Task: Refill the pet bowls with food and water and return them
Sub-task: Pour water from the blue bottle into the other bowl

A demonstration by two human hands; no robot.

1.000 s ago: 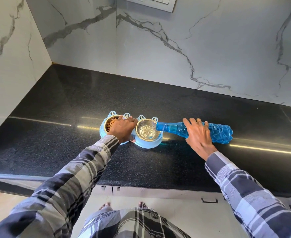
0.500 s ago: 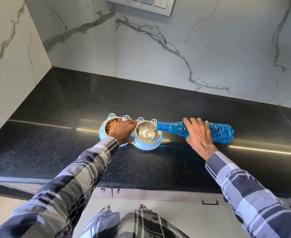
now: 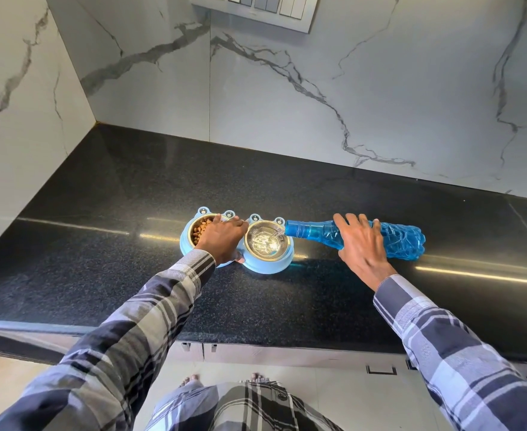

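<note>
A light blue double pet bowl stand (image 3: 268,265) sits on the black counter. Its left steel bowl (image 3: 200,229) holds brown kibble; its right steel bowl (image 3: 265,242) holds clear water. My left hand (image 3: 223,239) lies over the stand's middle and the kibble bowl's right side, gripping the stand. My right hand (image 3: 361,244) is wrapped around a blue plastic bottle (image 3: 402,241), which lies almost level with its mouth at the water bowl's right rim. A thin stream of water runs from the mouth into that bowl.
The black granite counter (image 3: 131,275) runs left to right, with marble walls at the back and left. A switch panel (image 3: 256,7) hangs on the back wall. The counter's front edge is close to my body; my bare feet (image 3: 225,379) show on the floor below.
Both hands and the bottle hold nearly the same pose. Water keeps flowing into the right bowl. The camera has tilted slightly, showing more of the switch panel.
</note>
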